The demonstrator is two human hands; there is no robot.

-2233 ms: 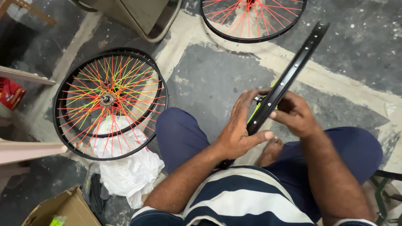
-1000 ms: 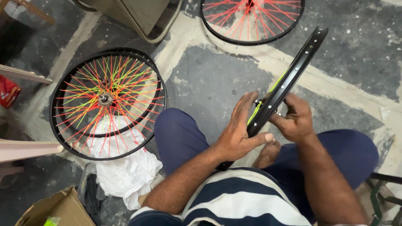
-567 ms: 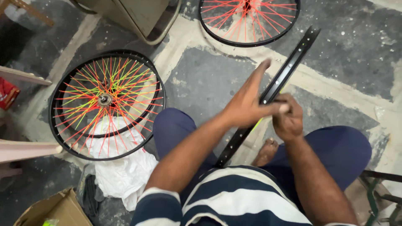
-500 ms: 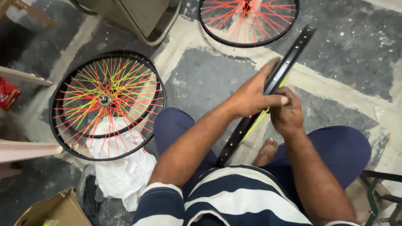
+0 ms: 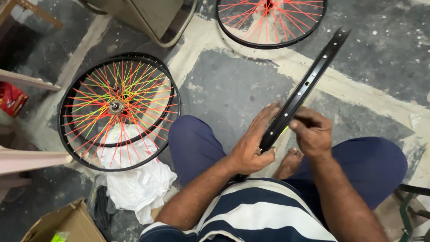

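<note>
At the far left a red packet (image 5: 11, 98) is seen beside pale wooden slats (image 5: 29, 80); a cardboard box (image 5: 62, 224) is shown at the lower left corner. Two stacked wheels (image 5: 118, 110) with black rims and red, orange and yellow-green spokes are laid flat on the floor (image 5: 224, 85); their near edge is overlapped onto a white rag (image 5: 139, 188), beside which a dark cloth (image 5: 102, 213) is placed. A metal frame (image 5: 156, 22) is seen at the top, left of centre.

The left hand (image 5: 253, 145) is closed round the lower part of the rim (image 5: 301, 92), with the thumb pressed across its near side and the fingers (image 5: 266, 117) extended up along its left side. The rim, black and drilled with spoke holes, is held edge-on and slanted from the lap up to the right, above the floor; a yellow-green strip (image 5: 283, 131) is visible on it between the hands. A bare foot (image 5: 289, 163) is seen beneath it, between blue-trousered legs (image 5: 197, 143).

The right hand (image 5: 313, 132) is pinched against the rim's right side just above the left hand; whether something small is held in its fingertips cannot be told. A third wheel (image 5: 271, 20), red-spoked, is laid at the top, well apart from the rim's upper end.
</note>
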